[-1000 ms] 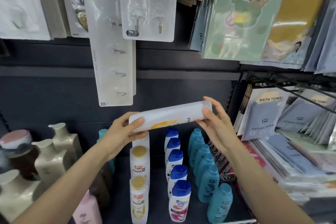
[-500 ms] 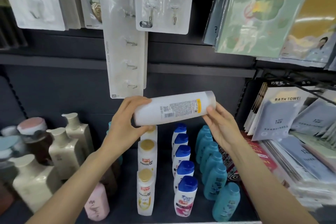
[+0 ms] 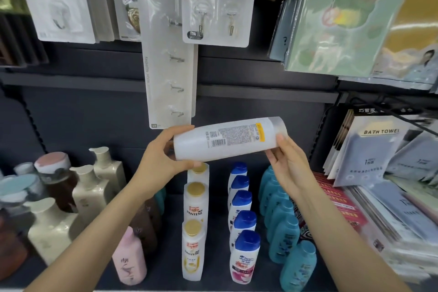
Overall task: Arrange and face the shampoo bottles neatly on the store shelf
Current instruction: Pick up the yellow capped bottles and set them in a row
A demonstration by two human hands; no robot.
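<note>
**White bottle held sideways above the shampoo rows**

Taking the white bottle (image 3: 228, 138) as the landmark, cream pump bottles (image 3: 94, 187) and a brown bottle with a pink cap (image 3: 55, 173) stood well to its lower left on the dark shelf (image 3: 166, 265), and a pink bottle (image 3: 129, 258) stood near the shelf's front edge. The left hand (image 3: 163, 159) gripped the bottle's base end, fingers curled over the top and thumb beneath. The bottle lay almost level in the air, its cap end slightly higher to the right, with the back label and barcode facing the camera. Directly above its left end hung a long card of hooks (image 3: 169, 54).

Straight below the bottle ran a row of gold-capped Pantene bottles (image 3: 195, 208), upright and label forward. Just right of that row stood blue-capped white bottles (image 3: 241, 227), then a line of teal bottles (image 3: 282, 225).

The right hand (image 3: 288, 163) held the bottle's cap end, thumb against the near side and fingers wrapped behind. To the right of the bottle leaned packets marked BATH TOWEL (image 3: 369, 149), with red boxes (image 3: 336, 199) below them.
</note>
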